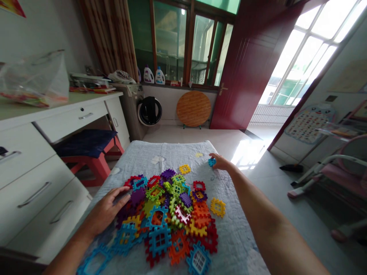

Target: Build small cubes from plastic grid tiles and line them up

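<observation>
A heap of coloured plastic interlocking building tiles (177, 202), many with window-like cut-outs, lies on a cloth-covered table. At the heap's left edge rests my left hand (110, 208), its fingers apart and nearest to a purple tile (138, 196) and a red tile (132, 181). I cannot tell whether the fingertips touch them. My right hand (220, 162) reaches to the table's far right side, its fingers closed on a small blue tile (211, 162). Beyond the heap lies a yellow tile (185, 169), and another yellow tile (218, 207) sits to its right.
The grey-blue cloth (160, 152) covers the table. White drawers (37, 183) and a red stool with a dark seat (88, 143) stand at left. A washing machine (134, 110) and a round wooden tabletop (193, 109) are by the far wall. A pink chair (344, 173) is at right.
</observation>
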A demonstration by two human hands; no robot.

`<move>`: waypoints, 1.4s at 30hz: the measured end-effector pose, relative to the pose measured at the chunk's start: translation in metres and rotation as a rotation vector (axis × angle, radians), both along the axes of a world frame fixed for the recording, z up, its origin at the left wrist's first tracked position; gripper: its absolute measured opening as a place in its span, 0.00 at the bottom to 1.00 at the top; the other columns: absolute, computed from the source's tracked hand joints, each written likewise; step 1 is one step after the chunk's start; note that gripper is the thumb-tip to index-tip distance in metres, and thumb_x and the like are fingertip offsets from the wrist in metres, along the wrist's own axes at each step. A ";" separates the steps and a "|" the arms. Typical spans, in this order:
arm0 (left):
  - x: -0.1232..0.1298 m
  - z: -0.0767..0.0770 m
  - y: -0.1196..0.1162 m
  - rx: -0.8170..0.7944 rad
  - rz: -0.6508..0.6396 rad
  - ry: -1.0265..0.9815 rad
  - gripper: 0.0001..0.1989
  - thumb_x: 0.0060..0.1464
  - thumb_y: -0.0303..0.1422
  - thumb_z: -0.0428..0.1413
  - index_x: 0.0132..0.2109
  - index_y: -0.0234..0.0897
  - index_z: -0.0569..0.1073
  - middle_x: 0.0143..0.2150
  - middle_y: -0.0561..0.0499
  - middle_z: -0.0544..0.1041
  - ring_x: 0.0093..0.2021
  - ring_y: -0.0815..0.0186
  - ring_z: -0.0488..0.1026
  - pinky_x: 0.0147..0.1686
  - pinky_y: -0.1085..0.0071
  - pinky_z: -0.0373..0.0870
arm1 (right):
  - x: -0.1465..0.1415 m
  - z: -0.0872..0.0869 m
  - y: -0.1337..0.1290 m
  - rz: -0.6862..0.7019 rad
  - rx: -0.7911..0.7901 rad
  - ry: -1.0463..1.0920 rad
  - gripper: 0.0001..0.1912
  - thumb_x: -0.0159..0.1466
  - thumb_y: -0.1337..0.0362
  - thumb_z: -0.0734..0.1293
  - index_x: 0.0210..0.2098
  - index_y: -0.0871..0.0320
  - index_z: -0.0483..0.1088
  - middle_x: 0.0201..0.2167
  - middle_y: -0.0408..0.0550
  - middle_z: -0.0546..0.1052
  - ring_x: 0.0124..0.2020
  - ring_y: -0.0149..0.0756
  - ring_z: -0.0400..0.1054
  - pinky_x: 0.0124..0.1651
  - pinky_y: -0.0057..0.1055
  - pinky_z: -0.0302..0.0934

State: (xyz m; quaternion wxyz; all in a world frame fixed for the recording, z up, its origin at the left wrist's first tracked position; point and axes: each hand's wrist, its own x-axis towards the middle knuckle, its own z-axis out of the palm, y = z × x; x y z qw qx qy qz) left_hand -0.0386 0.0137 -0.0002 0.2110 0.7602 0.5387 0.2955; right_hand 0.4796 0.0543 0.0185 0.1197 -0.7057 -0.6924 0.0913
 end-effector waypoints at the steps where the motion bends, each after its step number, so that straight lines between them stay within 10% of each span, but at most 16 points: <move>1: 0.000 0.000 0.000 0.001 0.002 0.004 0.26 0.50 0.53 0.51 0.48 0.41 0.74 0.50 0.48 0.77 0.52 0.56 0.73 0.54 0.62 0.69 | 0.000 0.000 0.000 -0.004 0.001 -0.006 0.38 0.44 0.75 0.67 0.56 0.57 0.62 0.50 0.53 0.72 0.49 0.44 0.66 0.52 0.38 0.56; 9: 0.001 0.001 -0.001 -0.018 0.015 0.023 0.27 0.50 0.54 0.51 0.48 0.41 0.74 0.51 0.49 0.76 0.52 0.56 0.73 0.53 0.64 0.69 | -0.016 0.013 -0.009 -0.051 -0.003 -0.068 0.38 0.44 0.73 0.68 0.57 0.55 0.63 0.58 0.53 0.66 0.54 0.54 0.58 0.50 0.43 0.55; 20: 0.001 0.003 -0.002 -0.013 0.004 -0.004 0.27 0.50 0.54 0.50 0.47 0.40 0.74 0.49 0.49 0.77 0.50 0.57 0.74 0.54 0.64 0.68 | -0.143 0.001 -0.005 0.283 0.025 -0.008 0.24 0.52 0.69 0.66 0.50 0.55 0.70 0.52 0.50 0.72 0.52 0.45 0.64 0.52 0.38 0.57; 32: 0.003 0.003 -0.002 -0.011 -0.010 -0.015 0.28 0.49 0.54 0.51 0.48 0.38 0.74 0.49 0.46 0.77 0.50 0.56 0.74 0.52 0.64 0.69 | -0.081 0.019 -0.067 -0.046 0.068 0.251 0.16 0.66 0.65 0.52 0.43 0.60 0.70 0.21 0.42 0.72 0.20 0.29 0.65 0.26 0.23 0.56; 42: 0.002 0.004 -0.004 -0.033 -0.017 -0.012 0.28 0.50 0.54 0.51 0.49 0.38 0.73 0.50 0.45 0.76 0.51 0.55 0.73 0.52 0.63 0.69 | -0.065 0.004 -0.094 -0.102 0.225 0.067 0.16 0.58 0.63 0.66 0.45 0.58 0.71 0.46 0.55 0.70 0.47 0.42 0.65 0.51 0.37 0.57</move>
